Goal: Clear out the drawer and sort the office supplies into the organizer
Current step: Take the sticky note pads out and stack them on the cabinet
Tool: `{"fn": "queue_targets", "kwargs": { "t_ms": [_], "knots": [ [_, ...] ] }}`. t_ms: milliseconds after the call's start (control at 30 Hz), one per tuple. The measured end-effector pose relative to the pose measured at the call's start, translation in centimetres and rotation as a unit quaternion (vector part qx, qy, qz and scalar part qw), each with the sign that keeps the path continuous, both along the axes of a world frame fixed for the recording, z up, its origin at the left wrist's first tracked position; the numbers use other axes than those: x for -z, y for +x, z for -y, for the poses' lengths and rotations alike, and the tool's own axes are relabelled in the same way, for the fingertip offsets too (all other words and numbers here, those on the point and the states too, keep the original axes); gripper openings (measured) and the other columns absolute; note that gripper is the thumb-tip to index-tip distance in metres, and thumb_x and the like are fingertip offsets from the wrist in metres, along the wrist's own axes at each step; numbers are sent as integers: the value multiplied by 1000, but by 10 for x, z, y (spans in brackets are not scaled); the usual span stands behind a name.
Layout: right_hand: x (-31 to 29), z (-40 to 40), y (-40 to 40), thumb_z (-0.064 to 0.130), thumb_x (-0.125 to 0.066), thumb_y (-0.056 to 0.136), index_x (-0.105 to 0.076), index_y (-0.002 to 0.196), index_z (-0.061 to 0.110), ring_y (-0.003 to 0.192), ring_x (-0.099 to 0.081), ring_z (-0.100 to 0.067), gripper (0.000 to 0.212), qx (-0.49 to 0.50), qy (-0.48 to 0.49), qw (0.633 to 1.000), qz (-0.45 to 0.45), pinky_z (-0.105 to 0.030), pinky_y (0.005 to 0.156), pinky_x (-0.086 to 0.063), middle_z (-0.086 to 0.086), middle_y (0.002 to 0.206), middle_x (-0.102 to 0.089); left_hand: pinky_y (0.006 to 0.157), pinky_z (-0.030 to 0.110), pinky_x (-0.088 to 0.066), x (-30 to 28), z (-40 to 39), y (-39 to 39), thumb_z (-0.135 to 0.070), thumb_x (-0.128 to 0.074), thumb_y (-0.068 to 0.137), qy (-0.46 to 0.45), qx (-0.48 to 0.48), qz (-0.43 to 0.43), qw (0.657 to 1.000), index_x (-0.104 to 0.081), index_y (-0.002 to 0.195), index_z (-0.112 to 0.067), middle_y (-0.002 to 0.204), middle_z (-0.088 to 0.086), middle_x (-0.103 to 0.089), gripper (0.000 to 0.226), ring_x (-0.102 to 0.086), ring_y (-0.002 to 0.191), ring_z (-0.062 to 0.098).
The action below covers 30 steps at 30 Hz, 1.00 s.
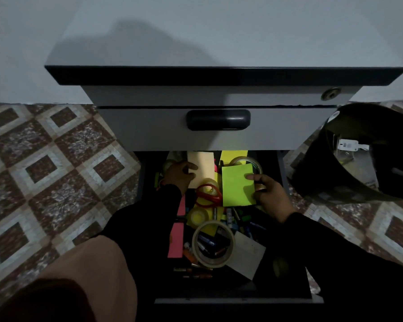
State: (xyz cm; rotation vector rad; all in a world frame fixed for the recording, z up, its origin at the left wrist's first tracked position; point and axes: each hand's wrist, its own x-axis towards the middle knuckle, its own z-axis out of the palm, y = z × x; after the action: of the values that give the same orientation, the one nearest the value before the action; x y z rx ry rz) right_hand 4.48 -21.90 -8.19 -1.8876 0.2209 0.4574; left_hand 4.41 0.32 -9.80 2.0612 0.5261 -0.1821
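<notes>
The open drawer (286, 182) of a grey cabinet is crammed with office supplies. My left hand (178, 174) grips a beige paper pad (204, 167) at the drawer's back left. My right hand (269, 191) pinches a lime-green note pad (236, 185) by its right edge and also has a small clear tape roll (260, 185) under its fingers. Between the pads lie red-handled scissors (207, 196). Nearer me sit a yellow tape roll (199, 216), a large beige tape roll (213, 244), pink sticky strips (177, 240), a white card (248, 253) and several pens.
A closed upper drawer with a dark handle (218, 119) overhangs the back of the open one. A black bin (363, 156) with scraps inside stands on the patterned tile floor (44, 170) at the right. My knee (84, 275) is at the lower left.
</notes>
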Motion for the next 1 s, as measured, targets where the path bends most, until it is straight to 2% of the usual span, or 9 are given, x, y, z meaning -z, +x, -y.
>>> {"fn": "queue_targets", "kwargs": {
  "t_ms": [133,200,333,533,600,700,800,900,1000],
  "knots": [
    [-5,-2,-4,-23,-30,81,-59,113,1,97,-53,-30,49,5,-1,1000,6,-29,64,-48,-18,133,-49,70,20,-44,-3,-9,-9,8,-57,85,-12,-20,0,1000,-67,104,0,103,9,-53,23,-52,94,23],
    [-7,-4,-7,-22,-30,82,-59,108,5,99,-54,-37,47,10,5,1000,3,-34,66,-53,-22,130,-50,78,24,-45,-4,-15,-14,10,-58,82,-9,-16,-5,1000,-66,103,1,115,15,-56,24,-54,106,30],
    [-14,-7,-18,-22,-30,84,-58,113,0,68,-46,-18,46,3,8,1000,3,-8,47,-39,-23,107,-54,93,33,-45,-13,-25,-27,8,-61,79,4,-1,-15,1000,-62,111,-1,129,17,-53,33,-52,117,31],
    [-29,-8,-37,-21,-32,83,-58,108,8,87,-52,-26,47,-28,1,1000,4,-32,70,-44,-14,110,-53,93,43,-48,-30,-35,-59,8,-64,78,-34,-31,-33,998,-58,118,-3,126,22,-56,42,-55,114,35],
    [-39,-9,-44,-23,-32,81,-57,107,10,95,-52,-28,49,-33,15,999,7,-31,73,-46,-13,111,-51,90,48,-50,-41,-34,-71,9,-63,78,-66,-38,-27,997,-57,118,-2,122,24,-57,41,-56,109,35],
    [-55,-9,-56,-25,-34,79,-54,103,13,95,-54,-28,49,-39,37,999,10,-22,67,-49,-11,113,-50,79,37,-49,-66,-27,-87,12,-58,83,-120,-24,-24,992,-54,122,-1,117,17,-53,42,-53,104,29],
    [-75,-5,-65,-24,-37,79,-54,105,12,78,-53,-23,47,-56,32,998,24,-17,54,-46,-8,109,-50,75,39,-49,-95,-18,-102,13,-53,85,-174,-8,-28,984,-50,125,0,115,13,-47,42,-49,108,32],
    [-102,0,-71,-23,-42,79,-54,106,13,67,-51,-12,46,-84,32,995,47,-18,52,-42,-6,103,-51,54,30,-55,-125,-14,-109,15,-52,85,-212,11,-13,977,-50,121,-5,111,11,-46,40,-53,86,24],
    [-131,8,-72,-24,-43,81,-52,109,11,55,-54,2,46,-92,45,992,68,-15,50,-43,-5,95,-52,50,26,-55,-158,-15,-109,12,-53,87,-224,38,2,974,-50,120,-7,104,9,-49,39,-54,82,19]
  ]
}}
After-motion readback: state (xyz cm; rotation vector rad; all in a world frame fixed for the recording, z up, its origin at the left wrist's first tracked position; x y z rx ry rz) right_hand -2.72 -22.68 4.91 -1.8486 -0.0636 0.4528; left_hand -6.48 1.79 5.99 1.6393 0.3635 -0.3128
